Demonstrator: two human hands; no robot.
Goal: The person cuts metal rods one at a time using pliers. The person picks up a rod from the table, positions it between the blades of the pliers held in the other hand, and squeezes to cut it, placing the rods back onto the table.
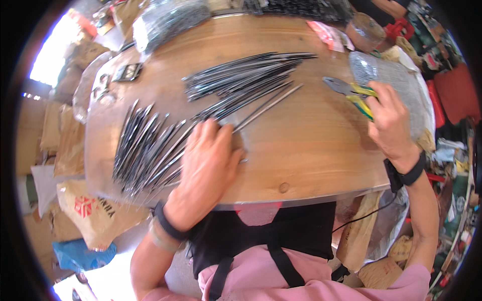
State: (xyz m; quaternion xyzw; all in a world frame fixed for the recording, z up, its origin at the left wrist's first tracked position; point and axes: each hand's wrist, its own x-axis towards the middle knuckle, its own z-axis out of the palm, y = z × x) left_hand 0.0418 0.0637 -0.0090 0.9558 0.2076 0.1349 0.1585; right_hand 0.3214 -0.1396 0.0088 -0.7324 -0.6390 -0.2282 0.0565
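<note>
My right hand [389, 115] is closed on pliers [335, 85] with yellow and green handles, held over the right part of the wooden table with the grey jaws pointing left. My left hand [208, 163] rests on the table with its fingers curled down among thin dark rods. Its fingertips are hidden, and a short rod end shows beside the thumb. One loose bunch of thin dark rods [143, 145] lies to the left of that hand. Beyond it, a second bunch of thin dark rods [241, 75] slants across the far middle.
The wooden table [306, 150] has a clear sheet along its edges. A small black square object [128, 72] lies at the far left. Plastic-wrapped bundles [170, 22] stand at the back, with a wrapped grey package [391, 75] at the right. Bags and boxes crowd the floor.
</note>
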